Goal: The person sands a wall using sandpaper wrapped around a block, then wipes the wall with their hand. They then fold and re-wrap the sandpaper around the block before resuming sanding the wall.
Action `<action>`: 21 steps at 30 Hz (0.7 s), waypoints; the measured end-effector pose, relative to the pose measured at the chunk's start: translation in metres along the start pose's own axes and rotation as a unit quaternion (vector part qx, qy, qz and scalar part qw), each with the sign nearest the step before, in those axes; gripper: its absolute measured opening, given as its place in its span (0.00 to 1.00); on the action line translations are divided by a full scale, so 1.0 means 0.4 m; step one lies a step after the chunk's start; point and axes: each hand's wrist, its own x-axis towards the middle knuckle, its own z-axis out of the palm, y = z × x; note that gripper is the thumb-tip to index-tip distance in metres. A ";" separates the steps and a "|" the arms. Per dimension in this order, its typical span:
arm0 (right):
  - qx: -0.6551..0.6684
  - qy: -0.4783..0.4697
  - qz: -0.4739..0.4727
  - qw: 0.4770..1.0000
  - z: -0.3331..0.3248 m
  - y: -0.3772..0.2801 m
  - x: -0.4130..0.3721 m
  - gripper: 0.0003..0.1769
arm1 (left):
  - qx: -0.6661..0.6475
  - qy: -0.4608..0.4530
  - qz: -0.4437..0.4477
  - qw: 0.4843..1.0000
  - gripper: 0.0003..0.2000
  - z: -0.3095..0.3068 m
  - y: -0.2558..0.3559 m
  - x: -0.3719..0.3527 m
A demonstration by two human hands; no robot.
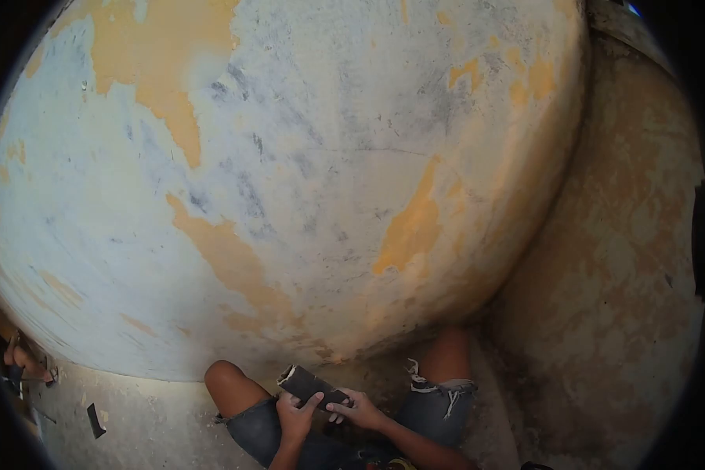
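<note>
Between my knees I hold a dark sanding block (309,384), apparently wrapped in black sandpaper, with a pale edge at its upper left end. My left hand (294,419) grips its lower left side, thumb lying across the front. At its lower right end, my right hand (359,409) has its fingers closed on it, with the thumb on the dark face. The block is tilted and held apart from the wall (305,196). That wall is whitish with yellow-orange patches and grey smudges.
A brownish, blotchy wall (603,258) meets the pale one in a corner on the right. On the concrete floor (149,415) lies a dark strip (96,421). Another person's legs (27,364) show at the far left.
</note>
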 end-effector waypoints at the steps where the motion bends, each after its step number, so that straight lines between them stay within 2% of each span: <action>1: -0.001 0.002 -0.001 1.000 -0.004 -0.001 0.001 0.23 | 0.009 0.008 0.014 1.000 0.11 0.006 -0.003 0.000; 3: -0.003 -0.010 -0.009 1.000 -0.018 0.014 0.011 0.21 | -0.004 0.020 0.008 1.000 0.10 0.009 0.004 -0.003; 5: -0.007 -0.019 -0.021 1.000 -0.027 0.022 0.004 0.20 | 0.019 -0.049 -0.005 0.999 0.12 0.000 0.012 0.004; 6: 0.036 -0.035 -0.017 0.999 -0.028 0.023 -0.002 0.19 | 0.020 -0.052 0.001 0.998 0.12 0.005 0.013 -0.001; 8: 0.064 -0.061 -0.030 0.996 -0.055 0.008 0.023 0.19 | -0.235 -0.080 -0.017 0.969 0.15 0.021 -0.003 0.000; 9: 0.062 -0.088 -0.020 0.994 -0.063 0.014 0.022 0.19 | -0.235 -0.080 -0.008 0.969 0.15 0.010 -0.034 -0.001; 11: 0.066 -0.112 -0.009 0.991 -0.070 0.031 0.016 0.18 | -0.282 -0.125 -0.064 0.949 0.18 -0.008 -0.082 -0.007; 13: 0.057 -0.149 0.005 0.987 -0.077 0.045 0.016 0.20 | -0.278 -0.121 -0.052 0.952 0.18 -0.010 -0.093 -0.010; 17: 0.109 -0.158 0.030 0.981 -0.056 0.005 -0.002 0.22 | -0.210 -0.076 -0.040 0.974 0.18 -0.006 -0.102 -0.006; 19: 0.084 -0.121 0.058 0.987 -0.064 0.019 0.011 0.26 | -0.196 -0.044 -0.021 0.979 0.18 -0.001 -0.102 -0.014; 20: 0.061 -0.158 0.065 0.983 -0.073 0.037 0.021 0.26 | -0.173 -0.029 -0.070 0.982 0.22 0.004 -0.107 -0.016; 21: 0.048 -0.127 0.068 0.988 -0.088 0.060 0.021 0.25 | -0.155 -0.009 -0.115 0.981 0.26 0.008 -0.107 -0.012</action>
